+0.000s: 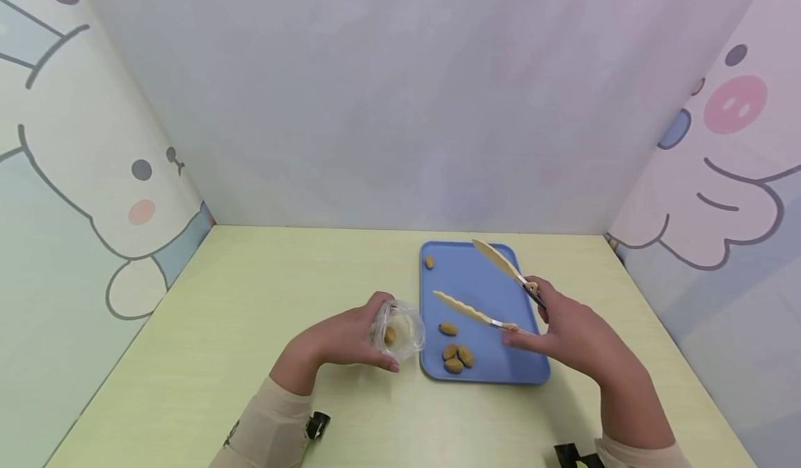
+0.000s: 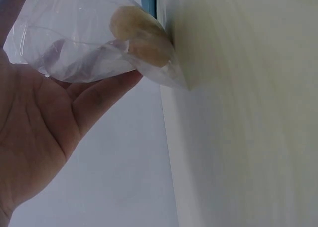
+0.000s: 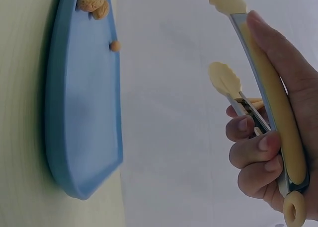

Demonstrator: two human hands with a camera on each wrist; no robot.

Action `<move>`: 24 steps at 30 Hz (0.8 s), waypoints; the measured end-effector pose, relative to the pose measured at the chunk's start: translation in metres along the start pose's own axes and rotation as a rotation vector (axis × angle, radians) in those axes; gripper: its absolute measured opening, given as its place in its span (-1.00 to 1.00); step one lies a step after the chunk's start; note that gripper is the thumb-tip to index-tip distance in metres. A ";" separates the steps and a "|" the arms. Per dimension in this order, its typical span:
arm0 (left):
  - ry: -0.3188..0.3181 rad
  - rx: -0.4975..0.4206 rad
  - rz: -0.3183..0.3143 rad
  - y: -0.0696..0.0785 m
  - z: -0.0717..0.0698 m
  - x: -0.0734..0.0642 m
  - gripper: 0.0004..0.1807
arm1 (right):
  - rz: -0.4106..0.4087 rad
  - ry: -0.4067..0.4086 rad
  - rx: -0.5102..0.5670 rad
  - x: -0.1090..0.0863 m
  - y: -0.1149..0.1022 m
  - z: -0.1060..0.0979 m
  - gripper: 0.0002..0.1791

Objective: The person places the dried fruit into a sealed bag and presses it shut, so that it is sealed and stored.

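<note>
My left hand holds a clear plastic bag by its sides, just left of the blue tray. Inside the bag lie brown nuts, low down in the left wrist view. Over the right part of the tray, my right hand grips cream-tipped tongs with the thumb on one arm and the fingers round the other. The tongs' arms are spread wide, with nothing between their tips. Several brown nuts sit near the tray's front left, and a single nut is at its far left corner.
The tray rests on a pale yellow table. A plain wall rises behind it, and side walls with cartoon animals stand to the left and right.
</note>
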State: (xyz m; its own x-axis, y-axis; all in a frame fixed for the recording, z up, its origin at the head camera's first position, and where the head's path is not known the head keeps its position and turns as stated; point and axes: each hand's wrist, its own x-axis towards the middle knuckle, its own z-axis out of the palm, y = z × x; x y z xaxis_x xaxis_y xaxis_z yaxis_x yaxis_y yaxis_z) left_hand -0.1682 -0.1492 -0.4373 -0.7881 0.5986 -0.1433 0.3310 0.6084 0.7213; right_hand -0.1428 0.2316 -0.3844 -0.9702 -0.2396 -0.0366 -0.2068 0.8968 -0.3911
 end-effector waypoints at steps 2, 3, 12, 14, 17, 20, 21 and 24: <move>0.002 0.003 0.001 0.000 0.000 0.000 0.08 | 0.017 -0.032 0.002 0.001 0.001 0.000 0.21; 0.003 0.006 0.001 0.000 0.000 0.000 0.08 | 0.025 -0.046 -0.001 0.002 0.002 0.000 0.24; 0.008 0.014 0.000 0.000 0.000 0.000 0.08 | 0.072 -0.155 -0.069 0.006 0.008 0.010 0.26; 0.010 0.015 -0.002 0.000 0.000 0.000 0.08 | 0.069 -0.180 -0.084 0.007 0.009 0.013 0.27; 0.010 0.011 -0.003 0.000 0.000 0.000 0.07 | 0.061 -0.210 -0.094 0.009 0.010 0.019 0.26; 0.008 0.005 -0.005 0.000 0.000 0.000 0.06 | 0.060 -0.227 -0.092 0.010 0.009 0.023 0.21; 0.007 0.006 -0.005 0.000 0.000 0.001 0.06 | 0.060 -0.230 -0.094 0.010 0.009 0.024 0.20; 0.004 0.003 -0.003 0.001 0.000 0.001 0.07 | 0.065 -0.230 -0.096 0.010 0.007 0.024 0.17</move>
State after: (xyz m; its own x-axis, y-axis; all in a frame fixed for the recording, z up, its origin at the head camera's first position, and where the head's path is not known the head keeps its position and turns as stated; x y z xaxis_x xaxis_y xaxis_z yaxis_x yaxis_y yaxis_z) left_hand -0.1685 -0.1484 -0.4367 -0.7912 0.5947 -0.1424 0.3304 0.6116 0.7189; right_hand -0.1505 0.2265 -0.4099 -0.9298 -0.2488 -0.2714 -0.1668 0.9418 -0.2919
